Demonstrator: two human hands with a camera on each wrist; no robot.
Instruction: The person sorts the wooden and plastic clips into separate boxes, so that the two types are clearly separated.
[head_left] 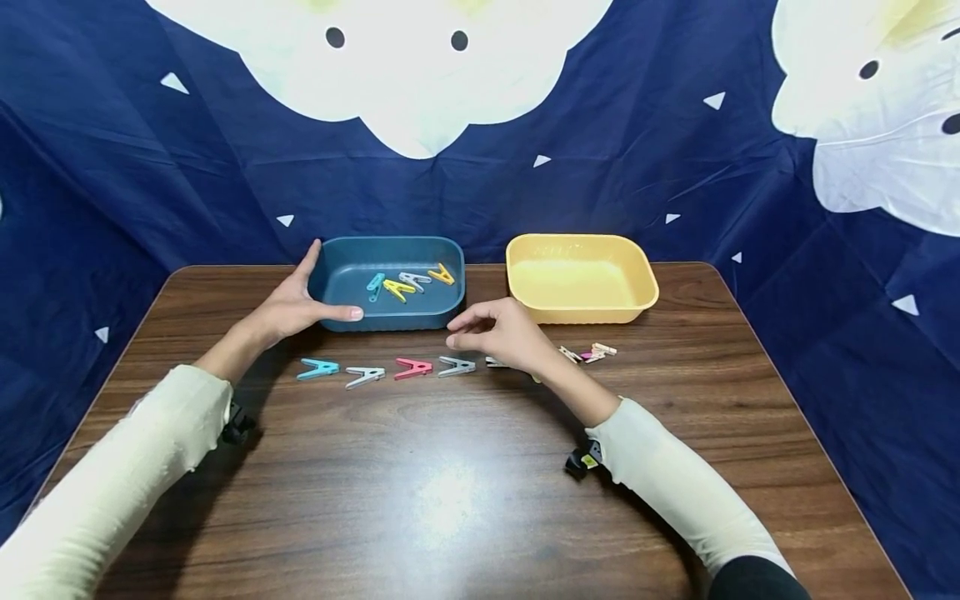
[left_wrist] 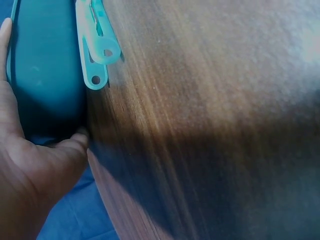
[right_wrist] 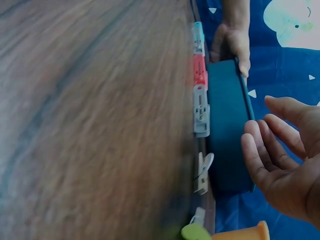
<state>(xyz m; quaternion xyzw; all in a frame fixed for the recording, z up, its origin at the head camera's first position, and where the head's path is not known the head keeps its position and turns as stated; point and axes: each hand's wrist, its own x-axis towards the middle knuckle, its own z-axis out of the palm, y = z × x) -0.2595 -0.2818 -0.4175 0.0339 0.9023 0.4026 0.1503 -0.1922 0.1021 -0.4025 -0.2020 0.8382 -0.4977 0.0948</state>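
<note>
My left hand (head_left: pixel 288 307) rests on the left end of the blue bin (head_left: pixel 386 323), its straight thumb along the front and its fingers at the left side. Inside the bin lie a teal clothespin (head_left: pixel 376 287), a yellow one (head_left: pixel 399 290), a grey one (head_left: pixel 415 282) and an orange one (head_left: pixel 442 273). By the bin's front right corner, my right hand (head_left: pixel 504 332) hovers with loosely bent fingers and nothing between them. A row in front holds a blue clothespin (head_left: pixel 318 368), a whitish one (head_left: pixel 365 377), a red one (head_left: pixel 413 367) and a grey one (head_left: pixel 457 366).
A yellow bin (head_left: pixel 582 316) stands to the right of the blue one. Several small wooden clothespins (head_left: pixel 597 353) lie in front of it. My right hand and wrist partly cover a white clothespin (head_left: pixel 494 362). A blue cloth (head_left: pixel 480 200) hangs behind the table (head_left: pixel 360 500).
</note>
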